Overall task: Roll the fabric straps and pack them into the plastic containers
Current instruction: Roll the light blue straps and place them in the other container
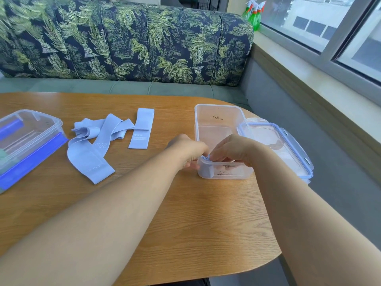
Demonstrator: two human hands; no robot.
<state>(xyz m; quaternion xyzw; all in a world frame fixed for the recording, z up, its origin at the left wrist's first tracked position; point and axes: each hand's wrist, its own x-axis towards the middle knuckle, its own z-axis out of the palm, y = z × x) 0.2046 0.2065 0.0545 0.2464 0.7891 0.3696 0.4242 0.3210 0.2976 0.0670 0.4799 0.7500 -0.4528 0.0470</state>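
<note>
Two hands meet over the near left corner of the open clear container (224,141), which we take as our landmark. Our left hand (185,149) and right hand (233,150) both curl their fingers (216,156) together on a rolled blue strap (206,169), pressing it down upright against the container's corner wall. We judge the two-handed pinch is there to keep the springy roll from unwinding while it is seated, and the corner gives it walls to lean on. The rest of the container looks bare, so more rolls should fit beside this one.

Right of the container, touching its side, lies its lid (288,145), flat on the counter (144,213) and partly over the edge. Left of the container, apart from it, a folded blue strap (142,129) lies flat, and farther left a loose tangle of blue straps (92,145) waits unrolled. At the far left sits a second clear container (26,137), closed, with something blue inside. Beyond the counter runs a leaf-patterned sofa (123,42). Nothing blocks the reach to the loose straps; only our own wrists hide the roll's top.
</note>
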